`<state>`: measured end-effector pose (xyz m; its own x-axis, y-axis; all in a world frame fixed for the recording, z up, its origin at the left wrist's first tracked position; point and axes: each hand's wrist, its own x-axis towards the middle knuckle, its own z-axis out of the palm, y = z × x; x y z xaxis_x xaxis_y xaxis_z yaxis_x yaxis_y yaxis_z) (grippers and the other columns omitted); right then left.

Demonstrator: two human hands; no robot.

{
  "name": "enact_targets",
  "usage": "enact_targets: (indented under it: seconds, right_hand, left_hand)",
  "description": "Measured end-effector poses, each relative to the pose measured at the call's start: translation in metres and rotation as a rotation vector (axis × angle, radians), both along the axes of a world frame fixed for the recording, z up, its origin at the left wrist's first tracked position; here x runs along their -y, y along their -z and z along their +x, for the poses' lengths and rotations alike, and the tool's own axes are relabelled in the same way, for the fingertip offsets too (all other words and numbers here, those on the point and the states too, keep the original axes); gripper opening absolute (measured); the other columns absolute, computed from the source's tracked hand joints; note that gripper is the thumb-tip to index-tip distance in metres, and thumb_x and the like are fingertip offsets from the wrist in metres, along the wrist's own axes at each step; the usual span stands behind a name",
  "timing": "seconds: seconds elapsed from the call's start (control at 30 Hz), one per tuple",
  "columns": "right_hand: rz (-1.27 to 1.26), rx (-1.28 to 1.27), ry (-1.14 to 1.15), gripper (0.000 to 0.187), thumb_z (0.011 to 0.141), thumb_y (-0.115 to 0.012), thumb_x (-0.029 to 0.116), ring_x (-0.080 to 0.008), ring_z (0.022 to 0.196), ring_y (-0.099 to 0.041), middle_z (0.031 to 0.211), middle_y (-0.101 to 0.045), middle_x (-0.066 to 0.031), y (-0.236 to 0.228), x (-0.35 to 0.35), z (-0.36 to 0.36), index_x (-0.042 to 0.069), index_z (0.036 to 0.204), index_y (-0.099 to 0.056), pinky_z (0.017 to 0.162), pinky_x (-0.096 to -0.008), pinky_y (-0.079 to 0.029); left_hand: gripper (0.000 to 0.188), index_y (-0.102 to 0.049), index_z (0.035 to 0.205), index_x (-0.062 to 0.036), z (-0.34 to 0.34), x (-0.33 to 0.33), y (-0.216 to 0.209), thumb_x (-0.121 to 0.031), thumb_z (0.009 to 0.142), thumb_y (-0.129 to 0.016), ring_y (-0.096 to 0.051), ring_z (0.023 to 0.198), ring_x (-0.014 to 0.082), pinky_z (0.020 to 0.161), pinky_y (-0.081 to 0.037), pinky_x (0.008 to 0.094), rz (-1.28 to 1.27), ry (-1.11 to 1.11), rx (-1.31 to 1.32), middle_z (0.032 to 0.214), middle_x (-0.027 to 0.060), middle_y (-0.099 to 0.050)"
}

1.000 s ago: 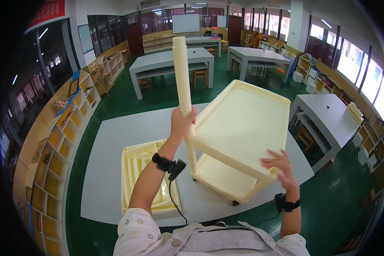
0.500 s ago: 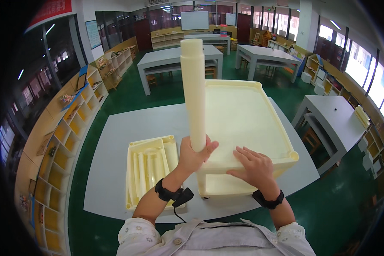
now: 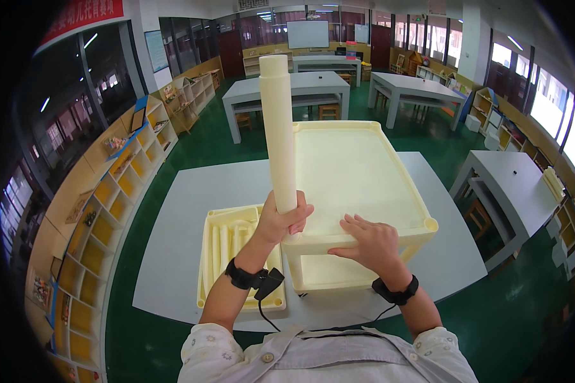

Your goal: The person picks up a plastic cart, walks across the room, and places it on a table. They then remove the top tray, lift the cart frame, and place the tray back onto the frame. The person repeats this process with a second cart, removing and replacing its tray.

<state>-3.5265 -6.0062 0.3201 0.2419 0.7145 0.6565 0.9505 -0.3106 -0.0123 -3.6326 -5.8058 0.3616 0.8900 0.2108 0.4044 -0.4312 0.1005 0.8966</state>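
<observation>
My left hand (image 3: 282, 216) is closed around the lower part of a tall cream plastic tube (image 3: 277, 127). The tube stands nearly upright over the near left corner of a cream plastic rack; its narrower end points up. Whether its foot is seated in that corner, my fingers hide. The rack's top shelf (image 3: 345, 172) is a shallow rimmed tray, held above a lower shelf (image 3: 332, 276) by short posts. On the top shelf's near edge rests my right hand (image 3: 370, 242), fingers stretched out over the surface and thumb along the front rim.
Left of the rack, a cream tray (image 3: 204, 268) holding several loose tubes lies on the grey table (image 3: 172, 242). Other grey tables (image 3: 287, 86) stand beyond and to the right (image 3: 501, 175). Low shelving (image 3: 96, 242) lines the left wall.
The rack and tube have shifted a little left and away over the table, my hands moving with them. The whole view has swung slightly left. Both hands keep their hold and contact.
</observation>
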Motion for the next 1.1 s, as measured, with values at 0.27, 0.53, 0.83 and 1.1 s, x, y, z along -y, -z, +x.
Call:
enact_targets:
  seconds: [0.27,0.53,0.83,1.1]
  right_hand:
    - [0.041,0.045,0.04,0.058,0.064,-0.073,0.059,-0.0207,0.085,-0.069,0.097,-0.07,-0.0059,0.004,-0.013,-0.004,0.009,0.093,-0.068,0.061,-0.0282,-0.052]
    - [0.08,-0.022,0.061,0.053,0.063,-0.077,0.051,-0.0202,0.095,-0.067,0.099,-0.07,-0.0062,0.007,-0.007,0.001,0.011,0.096,-0.068,0.077,-0.034,-0.051]
    - [0.777,-0.075,0.108,0.043,0.084,-0.061,0.022,-0.0263,0.12,-0.05,0.122,-0.058,-0.013,0.005,0.082,0.029,0.005,0.123,-0.054,0.107,-0.0408,-0.028]
    - [0.874,-1.415,-0.152,0.049,0.099,-0.041,0.038,-0.0211,0.123,-0.044,0.134,-0.048,-0.0082,0.108,0.145,0.075,0.004,0.134,-0.042,0.103,-0.0379,-0.033]
  left_hand:
    - [0.026,-0.047,0.064,-0.0073,0.0,-0.006,-0.004,-0.011,0.082,-0.067,-0.036,0.038,0.0073,0.038,-0.028,0.0224,-0.09,-0.088,0.055,0.048,-0.0028,-0.041]
    - [0.033,-0.047,0.082,-0.0131,0.009,-0.109,-0.092,-0.044,0.093,-0.054,-0.04,0.044,0.0077,0.045,-0.037,0.024,-0.038,-0.469,0.131,0.051,-0.0041,-0.039]
    - [0.052,-0.046,0.121,0.003,-0.132,-0.231,0.304,-0.033,0.086,-0.061,-0.065,0.069,0.0267,0.055,-0.05,0.0371,0.458,-0.829,-1.174,0.087,0.0189,-0.065]
    - [0.038,-0.045,0.13,0.0003,-0.059,-0.115,0.233,-0.011,0.093,-0.05,-0.05,0.117,0.0232,0.102,-0.036,0.0339,0.103,-0.681,-0.266,0.124,0.0148,-0.055]
